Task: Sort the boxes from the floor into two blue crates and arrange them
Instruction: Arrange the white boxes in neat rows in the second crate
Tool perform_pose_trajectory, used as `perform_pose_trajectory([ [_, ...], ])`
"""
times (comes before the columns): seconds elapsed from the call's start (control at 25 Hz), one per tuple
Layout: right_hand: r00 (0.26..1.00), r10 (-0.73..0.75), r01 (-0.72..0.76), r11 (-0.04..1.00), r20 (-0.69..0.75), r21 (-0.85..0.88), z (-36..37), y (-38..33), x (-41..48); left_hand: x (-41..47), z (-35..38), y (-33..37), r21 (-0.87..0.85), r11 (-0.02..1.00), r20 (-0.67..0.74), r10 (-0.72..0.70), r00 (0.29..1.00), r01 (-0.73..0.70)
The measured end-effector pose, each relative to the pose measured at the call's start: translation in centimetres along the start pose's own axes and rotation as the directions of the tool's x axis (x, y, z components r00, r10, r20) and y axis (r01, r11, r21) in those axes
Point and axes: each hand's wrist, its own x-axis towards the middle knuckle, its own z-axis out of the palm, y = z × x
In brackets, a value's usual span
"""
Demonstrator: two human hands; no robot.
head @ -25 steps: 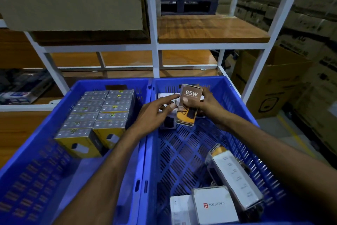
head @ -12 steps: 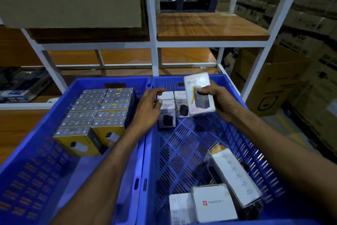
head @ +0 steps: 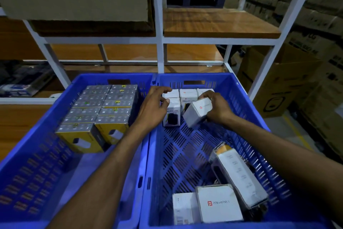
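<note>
Both arms are bare and reach forward into the right crate [head: 241,98], toward its far wall. The left forearm passes over the crate's left rim. The left hand [head: 153,108] is at the far left corner, palm down, with fingers and thumb bent round the top of a standing box [head: 173,94]. The right hand [head: 218,111] is just beside it, nearer the middle of the far wall, and grips a tilted box [head: 197,112], fingers curled over its upper end.
</note>
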Motion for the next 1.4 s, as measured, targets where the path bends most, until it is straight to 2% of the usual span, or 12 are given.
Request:
perform_pose_trajectory([
  [0.28,0.987,0.135,-0.138,0.990,-0.082,-0.035,3.1,2.0,1.3,-0.3,-0.1,0.2,0.005,1.000,0.038,-0.012,0.999,0.012],
  [0.4,0.981,0.189,-0.179,0.970,0.047,-0.163,3.1,2.2,1.9,-0.2,0.0,0.1,0.014,1.000,0.038,-0.009,0.999,0.009],
  [0.52,0.967,0.145,-0.101,0.973,0.209,-0.208,3.8,1.0,1.2,-0.1,0.1,0.0,0.019,1.000,0.042,-0.013,0.999,0.013],
  [0.6,0.976,0.116,-0.078,0.977,0.182,-0.200,4.5,0.2,0.5,-0.1,0.1,-0.1,0.028,1.000,0.044,-0.010,0.999,0.009],
  [0.68,0.974,0.164,-0.132,0.971,0.158,-0.199,3.9,-0.3,0.5,-0.1,0.1,-0.2,0.018,1.000,0.045,-0.007,0.999,0.007],
  [0.88,0.931,0.338,-0.329,0.941,0.138,-0.084,-2.6,-1.5,0.6,0.0,0.1,-0.3,0.004,1.000,0.035,-0.004,0.999,0.004],
  [1.0,0.867,0.463,-0.467,0.884,0.181,-0.026,-3.8,-1.5,0.1,-0.1,0.2,-0.2,0.001,1.000,0.033,-0.001,0.999,0.001],
  [1.16,0.823,0.536,-0.566,0.805,0.189,0.179,-0.7,-0.8,1.0,-0.2,0.0,0.0,0.007,1.000,0.040,-0.011,0.999,0.011],
  [1.32,0.778,0.527,-0.628,0.675,0.342,0.388,3.4,-0.3,2.3,-0.4,0.2,0.2,0.001,1.000,0.039,-0.018,0.999,0.018],
  [1.4,0.775,0.573,-0.624,0.628,0.266,0.465,4.7,0.0,2.2,-0.3,0.3,0.3,0.007,1.000,0.046,-0.011,0.999,0.011],
])
